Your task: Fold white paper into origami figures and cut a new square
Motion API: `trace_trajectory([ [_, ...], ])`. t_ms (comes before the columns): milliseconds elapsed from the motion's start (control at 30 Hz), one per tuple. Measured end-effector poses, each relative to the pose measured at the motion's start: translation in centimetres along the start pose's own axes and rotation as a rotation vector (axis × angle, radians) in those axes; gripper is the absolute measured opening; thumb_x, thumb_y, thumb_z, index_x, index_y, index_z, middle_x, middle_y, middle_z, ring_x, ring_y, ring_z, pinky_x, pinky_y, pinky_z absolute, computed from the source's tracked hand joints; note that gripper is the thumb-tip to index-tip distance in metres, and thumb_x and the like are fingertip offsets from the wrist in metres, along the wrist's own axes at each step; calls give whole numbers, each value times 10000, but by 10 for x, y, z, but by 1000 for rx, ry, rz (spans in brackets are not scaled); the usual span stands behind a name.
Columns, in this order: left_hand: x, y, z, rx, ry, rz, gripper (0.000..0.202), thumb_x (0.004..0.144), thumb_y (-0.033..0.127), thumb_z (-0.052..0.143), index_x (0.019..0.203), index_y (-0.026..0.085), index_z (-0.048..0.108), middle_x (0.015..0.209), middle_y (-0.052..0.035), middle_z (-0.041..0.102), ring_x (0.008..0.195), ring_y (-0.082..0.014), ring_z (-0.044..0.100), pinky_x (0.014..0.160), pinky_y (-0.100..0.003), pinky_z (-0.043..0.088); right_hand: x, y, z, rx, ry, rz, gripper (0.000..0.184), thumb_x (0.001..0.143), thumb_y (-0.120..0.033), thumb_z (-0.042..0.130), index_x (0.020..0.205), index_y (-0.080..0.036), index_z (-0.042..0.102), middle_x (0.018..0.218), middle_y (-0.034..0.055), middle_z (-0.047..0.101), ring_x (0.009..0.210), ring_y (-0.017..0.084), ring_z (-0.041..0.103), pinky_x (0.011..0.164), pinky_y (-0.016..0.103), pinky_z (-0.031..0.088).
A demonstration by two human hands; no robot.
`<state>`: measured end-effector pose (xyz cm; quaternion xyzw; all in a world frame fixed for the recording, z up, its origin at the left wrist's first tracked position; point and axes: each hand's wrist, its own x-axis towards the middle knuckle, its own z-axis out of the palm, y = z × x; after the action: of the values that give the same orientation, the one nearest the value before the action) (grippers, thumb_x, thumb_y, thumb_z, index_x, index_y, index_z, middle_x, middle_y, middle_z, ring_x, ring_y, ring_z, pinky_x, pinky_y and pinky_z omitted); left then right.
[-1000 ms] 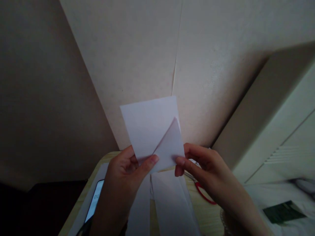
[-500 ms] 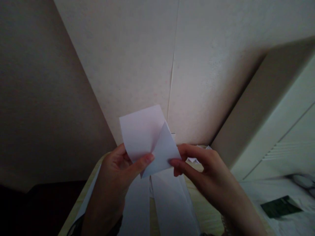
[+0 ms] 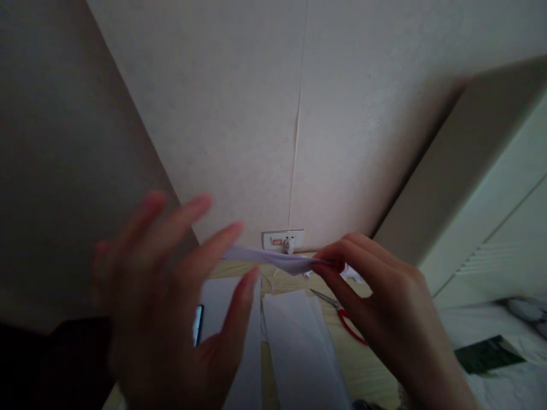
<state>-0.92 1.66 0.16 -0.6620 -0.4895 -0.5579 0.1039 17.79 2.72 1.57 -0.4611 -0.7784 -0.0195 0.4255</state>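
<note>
Between the thumb and fingers of my right hand is the right end of a folded sheet of white paper, seen nearly edge-on above the table. My left hand is raised at the paper's left end, fingers spread and blurred by motion. Its index finger overlaps that end in view; whether it touches the paper I cannot tell. Below lie white paper sheets in two stacks. A pair of scissors with red handles rests right of them, partly behind my right hand.
A phone lies on the left sheets, mostly hidden by my left hand. At the wall behind the wooden table is a power socket with a plug in it. A white cabinet stands right; a dark green packet lies below it.
My left hand has let go of the paper and spread its fingers, rising. The paper has turned from facing me to nearly edge-on, still in my right hand. Socket, scissors and phone have come into view.
</note>
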Motion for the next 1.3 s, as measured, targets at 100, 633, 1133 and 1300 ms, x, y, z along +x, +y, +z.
trace_trajectory([
  [100, 0, 6, 2, 185, -44, 225, 219, 826, 158, 625, 997, 290, 659, 1088, -1, 727, 1160, -286, 603, 1147, -603, 135, 0, -1, 0, -1, 44, -57, 104, 828, -103, 660, 756, -172, 628, 706, 2, 616, 653, 131, 585, 569, 239, 430],
  [633, 1, -2, -4, 53, 19, 76, 234, 849, 188, 543, 841, 366, 695, 775, 58, 708, 836, -211, 662, 1018, -472, 373, -11, -3, -2, 178, 247, -58, 175, 845, -111, 660, 878, -281, 690, 795, -10, 669, 765, 159, 621, 614, 289, 459],
  [1133, 6, 3, -11, -221, -161, -394, 81, 711, 304, 768, 714, 382, 746, 646, 130, 730, 571, -114, 652, 569, -187, 503, -5, 2, -1, 438, 107, 191, 148, 879, -200, 632, 738, -247, 642, 739, -29, 647, 677, 131, 602, 648, 251, 471],
  [1300, 4, 4, -7, -285, -165, -475, 83, 703, 278, 770, 710, 358, 750, 693, 103, 747, 650, -141, 681, 633, -219, 522, -6, -4, 0, 449, 176, 270, 146, 865, -197, 640, 734, -261, 646, 715, -31, 638, 685, 148, 601, 684, 275, 465],
])
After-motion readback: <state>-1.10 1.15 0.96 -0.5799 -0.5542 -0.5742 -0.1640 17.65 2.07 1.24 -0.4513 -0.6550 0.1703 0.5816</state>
